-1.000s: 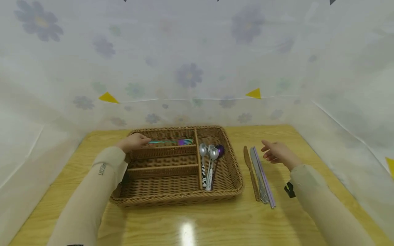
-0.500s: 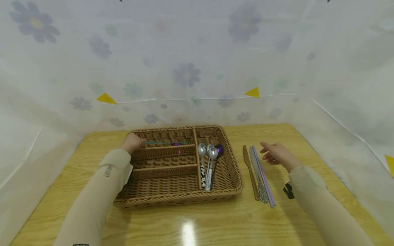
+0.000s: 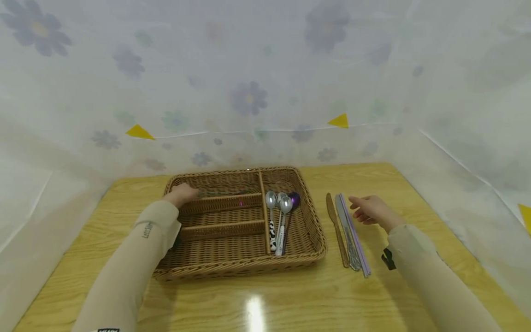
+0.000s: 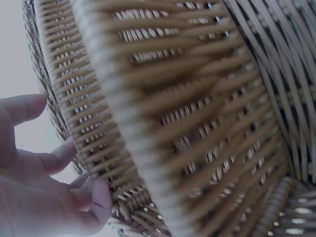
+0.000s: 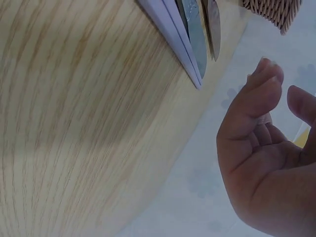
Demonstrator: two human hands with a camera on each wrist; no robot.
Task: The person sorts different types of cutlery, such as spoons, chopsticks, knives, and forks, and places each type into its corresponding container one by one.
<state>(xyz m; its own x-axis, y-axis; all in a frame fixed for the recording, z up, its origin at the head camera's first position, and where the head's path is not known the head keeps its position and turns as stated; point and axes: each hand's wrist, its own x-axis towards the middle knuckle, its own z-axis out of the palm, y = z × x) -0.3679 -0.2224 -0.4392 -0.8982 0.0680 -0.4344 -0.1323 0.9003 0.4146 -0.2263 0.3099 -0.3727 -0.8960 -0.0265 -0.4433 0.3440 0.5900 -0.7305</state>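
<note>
My left hand (image 3: pixel 181 194) is over the back-left compartment of the wicker basket (image 3: pixel 238 265). In the left wrist view its thumb stands apart from the relaxed fingers (image 4: pixel 101 197), and nothing shows between them. The iridescent fork in that compartment is almost wholly hidden behind the divider (image 3: pixel 226 203); a purple glint shows on the divider. My right hand (image 3: pixel 372 210) hovers loosely curled and holds nothing, just right of the purple chopsticks (image 3: pixel 356 237). Left of these lie a silver table knife (image 3: pixel 347 233) and a gold table knife (image 3: pixel 337 228), side by side.
Several spoons (image 3: pixel 285 204) lie in the basket's right compartment, one with a purple bowl. Dividers separate the left side into three compartments. The basket stands on a wooden table (image 3: pixel 211 304), with a flowered white curtain (image 3: pixel 249 69) behind and at the sides.
My left hand has let go of the fork, which dropped into the back-left compartment behind the divider. The right hand has stayed beside the chopsticks. The head view has shifted slightly.
</note>
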